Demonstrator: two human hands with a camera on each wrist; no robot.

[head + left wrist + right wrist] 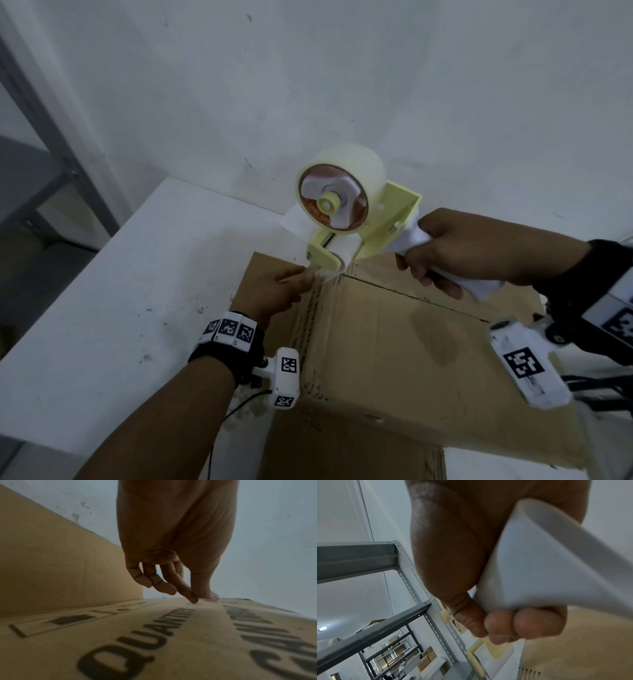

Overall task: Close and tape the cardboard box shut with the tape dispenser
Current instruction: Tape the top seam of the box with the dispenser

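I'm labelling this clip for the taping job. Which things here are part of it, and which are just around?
In use: cardboard box; tape dispenser, held by right hand; left hand pinching the tape end.

Just around: white table; metal shelving.

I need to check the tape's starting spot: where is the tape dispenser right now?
In the head view, the tape dispenser is above the cardboard box's far edge, its handle gripped by the right hand, the left hand at its roller.

Closed brown cardboard box (394,342), pale-yellow tape dispenser (346,212) at its far edge
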